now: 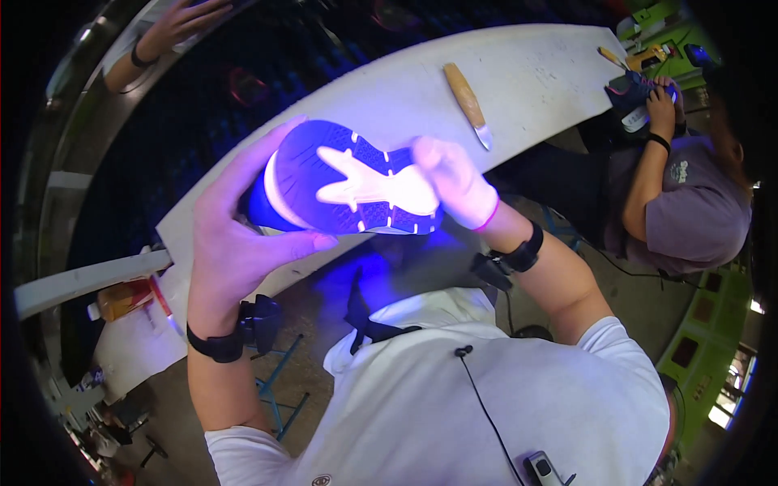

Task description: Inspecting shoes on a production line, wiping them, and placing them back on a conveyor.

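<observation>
A shoe (331, 180) is held with its sole toward me, dark with a pale branching middle part, lit strongly by blue-violet light. Its left end sits in my left hand (235, 231), with the fingers behind the far edge and the thumb along the near edge. My right hand (456, 180) is closed at the sole's narrower right end, its fingers curled against it. Glare washes out these fingertips, so anything small between them is hidden. Beyond my right hand, a knife (465, 95) with a wooden handle lies on the white table.
The curved white table (535, 61) runs beneath and beyond the shoe. At right a co-worker (689, 194) handles another dark shoe (632, 91). A pale bar (93, 282) juts in at left, above an orange-brown bottle (121, 301). Another person's hand (180, 26) appears at upper left.
</observation>
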### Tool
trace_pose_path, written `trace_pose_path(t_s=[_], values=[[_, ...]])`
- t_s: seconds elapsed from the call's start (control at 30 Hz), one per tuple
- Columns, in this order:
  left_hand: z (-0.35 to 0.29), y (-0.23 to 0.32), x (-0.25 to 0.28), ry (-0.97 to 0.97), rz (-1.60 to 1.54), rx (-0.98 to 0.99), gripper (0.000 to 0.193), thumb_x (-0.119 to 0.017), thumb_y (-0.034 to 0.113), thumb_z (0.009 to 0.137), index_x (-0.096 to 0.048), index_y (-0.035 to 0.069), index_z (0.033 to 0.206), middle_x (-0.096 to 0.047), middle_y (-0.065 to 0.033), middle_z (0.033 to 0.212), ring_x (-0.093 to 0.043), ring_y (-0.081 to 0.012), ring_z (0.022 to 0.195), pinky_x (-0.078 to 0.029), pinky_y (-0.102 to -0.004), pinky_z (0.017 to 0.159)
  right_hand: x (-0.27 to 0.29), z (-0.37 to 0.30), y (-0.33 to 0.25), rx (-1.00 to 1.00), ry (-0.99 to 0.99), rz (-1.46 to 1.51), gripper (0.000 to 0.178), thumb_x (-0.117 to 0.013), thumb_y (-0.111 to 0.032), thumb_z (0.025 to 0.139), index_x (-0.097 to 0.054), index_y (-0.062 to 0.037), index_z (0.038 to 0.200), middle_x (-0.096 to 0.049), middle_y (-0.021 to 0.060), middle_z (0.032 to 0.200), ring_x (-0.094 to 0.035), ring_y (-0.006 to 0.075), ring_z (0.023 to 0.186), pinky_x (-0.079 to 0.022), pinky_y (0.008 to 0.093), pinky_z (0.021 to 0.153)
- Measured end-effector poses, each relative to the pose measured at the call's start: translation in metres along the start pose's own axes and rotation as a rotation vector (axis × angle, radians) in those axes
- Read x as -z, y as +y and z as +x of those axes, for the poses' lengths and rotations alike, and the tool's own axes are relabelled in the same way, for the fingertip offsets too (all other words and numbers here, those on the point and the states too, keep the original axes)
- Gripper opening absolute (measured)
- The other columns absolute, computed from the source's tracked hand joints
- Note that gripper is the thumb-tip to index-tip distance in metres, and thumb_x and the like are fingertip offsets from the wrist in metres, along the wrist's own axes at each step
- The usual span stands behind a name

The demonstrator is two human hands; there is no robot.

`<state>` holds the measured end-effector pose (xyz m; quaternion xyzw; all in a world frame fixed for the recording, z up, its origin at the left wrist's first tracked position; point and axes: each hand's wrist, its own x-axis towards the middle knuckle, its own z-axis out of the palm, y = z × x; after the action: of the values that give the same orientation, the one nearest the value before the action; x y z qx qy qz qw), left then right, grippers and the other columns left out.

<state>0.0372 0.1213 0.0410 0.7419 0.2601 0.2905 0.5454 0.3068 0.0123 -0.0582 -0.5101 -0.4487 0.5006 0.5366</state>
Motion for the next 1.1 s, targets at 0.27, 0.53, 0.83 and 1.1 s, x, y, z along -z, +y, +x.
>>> trace_pose_path(t_s=[0.27,0.53,0.83,1.1], values=[[0.016,0.012,-0.003,0.046,0.110,0.108,0.070,-0.101,0.014,0.065,-0.069,0.000,0.125,-0.074,-0.0059,0.109,-0.071,-0.0136,0.098,-0.059,-0.0298,0.088,-0.070,0.061,-0.092,0.290,-0.039,-0.398,0.037,-0.077,-0.031,0.091,-0.075,-0.0021,0.113,-0.070,0.0074,0.108,-0.069,0.0172,0.100,-0.054,0.0321,0.092],[-0.007,-0.012,0.013,0.115,0.088,0.327,0.058,-0.100,0.019,0.071,-0.067,-0.001,0.115,-0.074,-0.0057,0.093,-0.073,-0.0136,0.080,-0.060,-0.0287,0.070,-0.087,0.097,-0.047,-0.090,-0.064,1.279,0.017,-0.064,-0.019,0.098,-0.070,-0.0024,0.099,-0.062,0.0079,0.085,-0.063,0.0198,0.077,-0.052,0.0302,0.064],[0.012,0.005,0.000,0.126,0.516,0.303,0.060,-0.097,0.031,0.077,-0.068,-0.002,0.117,-0.078,-0.0109,0.101,-0.077,-0.0171,0.088,-0.061,-0.0314,0.079,-0.087,0.098,-0.082,0.096,-0.319,0.140,0.022,-0.061,-0.025,0.100,-0.064,-0.0040,0.107,-0.057,-0.0032,0.096,-0.054,0.0048,0.087,-0.046,0.0215,0.077],[0.051,0.039,-0.042,-0.143,0.902,-0.021,0.077,-0.096,0.054,0.069,-0.065,-0.006,0.105,-0.071,-0.0147,0.075,-0.075,-0.0279,0.066,-0.059,-0.0367,0.062,-0.025,0.058,-0.080,0.395,-0.187,0.095,0.017,-0.060,-0.018,0.096,-0.063,-0.0039,0.105,-0.056,0.0041,0.102,-0.055,0.0166,0.091,-0.047,0.0305,0.083]])
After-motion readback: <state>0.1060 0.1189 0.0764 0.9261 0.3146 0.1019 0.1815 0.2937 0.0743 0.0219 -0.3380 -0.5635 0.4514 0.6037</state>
